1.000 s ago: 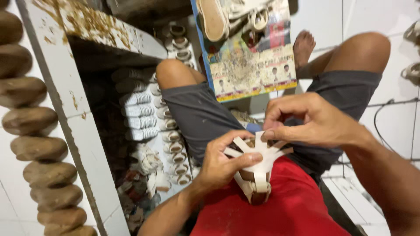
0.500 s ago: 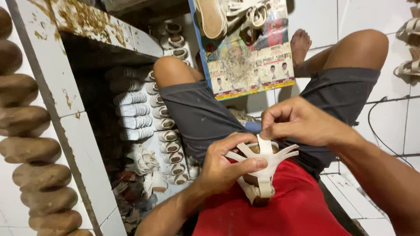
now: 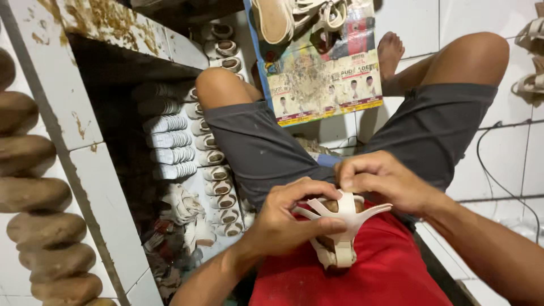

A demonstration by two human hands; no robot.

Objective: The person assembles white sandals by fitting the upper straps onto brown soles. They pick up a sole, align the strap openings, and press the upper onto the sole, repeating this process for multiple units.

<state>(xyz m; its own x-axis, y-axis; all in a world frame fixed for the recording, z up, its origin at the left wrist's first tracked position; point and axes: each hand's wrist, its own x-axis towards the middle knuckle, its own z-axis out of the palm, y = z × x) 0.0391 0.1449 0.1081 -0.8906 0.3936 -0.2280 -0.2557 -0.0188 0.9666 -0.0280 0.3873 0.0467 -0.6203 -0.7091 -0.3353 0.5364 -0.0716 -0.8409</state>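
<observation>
A cream-white strappy sandal upper sits over a brown shoe last. Beneath it, a red shirt and dark grey shorts. The floor tiles are white with dark grout lines. A printed poster is multicoloured with a blue edge. Rows of white soles lie beside brown-and-cream insoles. A column of brown shoe lasts runs down the left edge.

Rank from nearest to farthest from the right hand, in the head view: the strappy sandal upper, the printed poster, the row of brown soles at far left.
1. Strappy sandal upper, touching the right hand.
2. Printed poster, on the floor ahead.
3. Brown soles, far left edge.
</observation>
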